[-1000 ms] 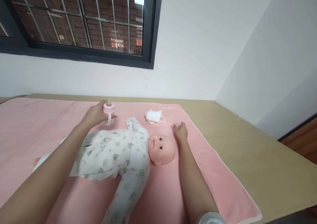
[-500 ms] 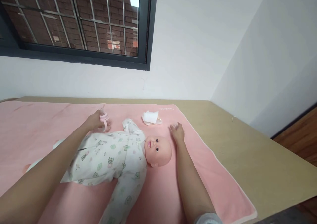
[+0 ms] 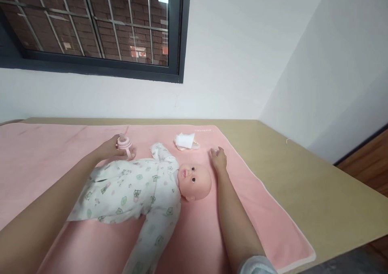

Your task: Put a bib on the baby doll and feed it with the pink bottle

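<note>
My left hand is closed around a pink baby bottle with side handles and a bare clear teat. It holds the bottle beyond the doll's body, tilted a little toward me. My right hand is at the blanket's far right part, beyond the doll's head, its fingers around a small clear cap that is mostly hidden. Between my arms a bald baby doll lies on its back, head to the right, in a white printed suit. My left forearm covers its legs.
A pink blanket with a white edge covers much of the wooden tabletop. An opened pack of white wipes or tissues lies between my hands, beyond the doll. Behind are a white wall and a barred window.
My left hand has shifted slightly left and tipped the bottle's top toward me. My right hand has moved slightly to the right with the cap. The doll and the pack stay where they were.
</note>
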### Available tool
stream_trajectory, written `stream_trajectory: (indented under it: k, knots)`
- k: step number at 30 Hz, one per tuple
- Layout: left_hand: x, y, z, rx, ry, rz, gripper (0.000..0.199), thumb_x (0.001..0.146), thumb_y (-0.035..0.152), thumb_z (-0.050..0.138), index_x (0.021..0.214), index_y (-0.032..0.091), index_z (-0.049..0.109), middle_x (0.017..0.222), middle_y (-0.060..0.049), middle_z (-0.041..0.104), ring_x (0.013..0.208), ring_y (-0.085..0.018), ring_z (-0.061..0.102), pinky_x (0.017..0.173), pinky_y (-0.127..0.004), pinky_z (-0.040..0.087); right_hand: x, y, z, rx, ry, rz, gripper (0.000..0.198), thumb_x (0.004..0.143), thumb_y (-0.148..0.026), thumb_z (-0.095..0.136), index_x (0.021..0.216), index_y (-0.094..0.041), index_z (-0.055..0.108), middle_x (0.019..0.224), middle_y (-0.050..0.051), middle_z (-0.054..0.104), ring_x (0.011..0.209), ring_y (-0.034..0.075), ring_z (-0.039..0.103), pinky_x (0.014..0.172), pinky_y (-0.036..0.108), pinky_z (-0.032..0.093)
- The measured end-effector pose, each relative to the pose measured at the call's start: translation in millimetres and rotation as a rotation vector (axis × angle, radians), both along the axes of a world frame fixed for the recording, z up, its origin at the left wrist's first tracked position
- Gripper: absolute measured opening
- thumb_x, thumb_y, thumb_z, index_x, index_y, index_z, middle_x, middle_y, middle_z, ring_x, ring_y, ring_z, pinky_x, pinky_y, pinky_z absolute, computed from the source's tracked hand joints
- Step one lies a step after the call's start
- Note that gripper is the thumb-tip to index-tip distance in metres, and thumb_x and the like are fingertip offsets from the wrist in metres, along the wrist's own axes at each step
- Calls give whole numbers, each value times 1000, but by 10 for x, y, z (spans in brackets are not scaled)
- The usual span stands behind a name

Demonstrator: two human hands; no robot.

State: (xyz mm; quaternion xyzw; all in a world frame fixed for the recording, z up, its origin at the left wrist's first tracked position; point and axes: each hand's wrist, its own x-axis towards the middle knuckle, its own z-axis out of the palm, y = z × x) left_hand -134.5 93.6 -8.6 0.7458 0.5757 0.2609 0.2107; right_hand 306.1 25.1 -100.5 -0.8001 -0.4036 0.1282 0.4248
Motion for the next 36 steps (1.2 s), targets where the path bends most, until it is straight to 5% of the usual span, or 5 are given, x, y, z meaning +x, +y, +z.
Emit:
stream_trajectory:
  k: [9, 17, 21, 27, 36]
  knots:
    - [-147, -56, 85, -64, 103, 78, 101, 53, 62, 65, 135, 10, 38, 123, -23, 64, 101, -39, 65, 78, -41, 53, -1, 4, -12, 46, 42, -9, 66, 91, -50, 41, 143, -9, 44, 137, 20, 58, 129, 33, 52, 108, 45, 38]
    - [28, -379, 545, -36, 196, 180, 91, 81, 62, 58, 145, 8, 22, 135, -24, 56, 111, -38, 61, 88, -44, 48, -65, -23, 24, 163, 101, -114, 69, 95, -53, 30, 147, -8, 35, 143, 23, 49, 132, 27, 51, 105, 35, 42]
    - [367, -522, 706, -172, -4, -124, 73, 83, 62, 57, 139, 19, 39, 130, -13, 61, 106, -30, 64, 85, -37, 51, -123, -58, 98, 238, 82, -187, 65, 97, -49, 28, 146, -7, 33, 143, 24, 46, 134, 27, 47, 110, 38, 37]
    - [1121, -514, 667, -246, 100, -636, 54, 84, 60, 54, 124, 24, 60, 130, -7, 64, 119, -28, 59, 96, -34, 49, -221, -66, 160, 423, -34, -174, 52, 97, -43, 28, 137, -12, 42, 137, 20, 50, 134, 25, 42, 109, 38, 37]
    - [2180, -281, 284, -444, 324, -887, 78, 72, 86, 45, 101, 19, 73, 120, -13, 71, 108, -33, 65, 97, -40, 49, -280, -72, 184, 495, -47, -98, 46, 96, -41, 28, 127, -14, 49, 127, 18, 56, 124, 23, 49, 104, 36, 42]
